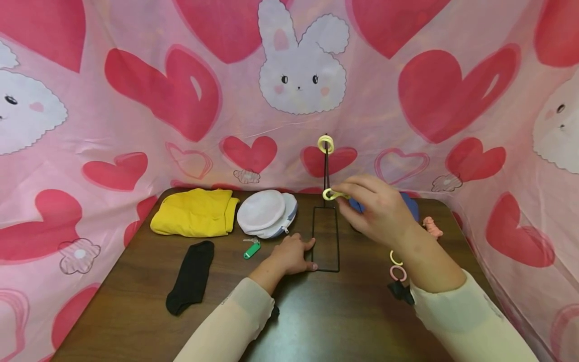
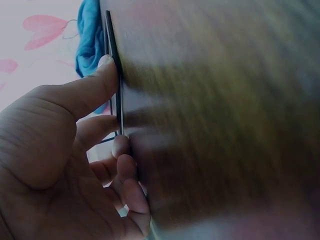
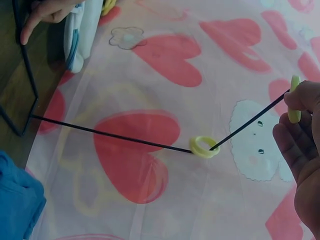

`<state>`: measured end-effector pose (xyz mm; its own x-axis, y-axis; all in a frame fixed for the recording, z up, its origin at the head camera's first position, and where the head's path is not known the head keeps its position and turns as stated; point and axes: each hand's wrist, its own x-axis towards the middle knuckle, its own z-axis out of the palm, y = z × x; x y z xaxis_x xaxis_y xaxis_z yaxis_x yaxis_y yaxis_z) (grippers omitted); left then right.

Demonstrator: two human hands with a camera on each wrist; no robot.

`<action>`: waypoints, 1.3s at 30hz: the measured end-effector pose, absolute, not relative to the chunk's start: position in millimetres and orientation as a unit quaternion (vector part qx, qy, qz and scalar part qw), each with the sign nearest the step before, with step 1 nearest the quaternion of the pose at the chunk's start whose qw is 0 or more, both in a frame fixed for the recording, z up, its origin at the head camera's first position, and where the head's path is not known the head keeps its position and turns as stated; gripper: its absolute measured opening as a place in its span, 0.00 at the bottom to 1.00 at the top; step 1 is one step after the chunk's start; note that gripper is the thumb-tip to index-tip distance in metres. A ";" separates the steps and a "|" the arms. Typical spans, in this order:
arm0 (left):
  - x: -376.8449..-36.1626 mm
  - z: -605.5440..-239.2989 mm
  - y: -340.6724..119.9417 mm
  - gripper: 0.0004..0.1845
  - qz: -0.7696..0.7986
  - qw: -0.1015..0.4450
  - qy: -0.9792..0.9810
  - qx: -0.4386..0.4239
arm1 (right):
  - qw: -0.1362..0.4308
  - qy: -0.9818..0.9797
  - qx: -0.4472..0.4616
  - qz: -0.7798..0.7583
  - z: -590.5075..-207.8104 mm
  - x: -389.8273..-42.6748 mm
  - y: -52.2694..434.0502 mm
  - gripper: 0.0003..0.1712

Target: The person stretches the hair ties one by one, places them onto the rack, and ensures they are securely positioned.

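A black wire stand (image 1: 338,241) has a rectangular base on the table and an upright that bends into a slanting arm. My left hand (image 1: 289,254) rests at the base's left side, thumb and forefinger pressing on the wire. My right hand (image 1: 382,213) pinches a pale yellow ring (image 3: 295,100) between thumb and fingers. In the right wrist view this ring is right at the arm's free tip. More yellow rings (image 1: 325,144) hang at the stand's upper bend. Part of the base's near wire shows beside the thumb (image 2: 102,82) in the left wrist view.
At the left lie a folded yellow cloth (image 1: 194,213), a black sock (image 1: 191,276), a white zipped pouch (image 1: 262,213) and a green key tag (image 1: 252,250). Right are blue cloth (image 1: 409,205), a pink figure (image 1: 432,227), a yellow ring (image 1: 395,259) and a pink ring (image 1: 398,273).
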<state>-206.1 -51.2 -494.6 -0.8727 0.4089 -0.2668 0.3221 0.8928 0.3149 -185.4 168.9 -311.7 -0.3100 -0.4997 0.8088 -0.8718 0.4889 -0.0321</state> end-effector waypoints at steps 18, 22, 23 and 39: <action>-205.9 -494.5 -51.8 0.44 0.136 0.170 0.958 0.185 | 0.375 -0.828 0.333 0.251 -320.0 -264.8 157.8 0.15; -205.7 -494.2 -51.6 0.43 0.139 0.168 0.958 0.187 | 0.377 -0.835 0.310 0.254 -319.3 -278.2 152.3 0.14; -205.5 -493.8 -51.5 0.43 0.139 0.168 0.958 0.187 | 0.376 -0.838 0.304 0.255 -319.3 -280.9 151.5 0.14; -207.2 -493.7 -50.4 0.44 0.139 0.176 0.956 0.188 | 0.345 -0.851 0.278 0.283 -333.6 -262.3 175.2 0.20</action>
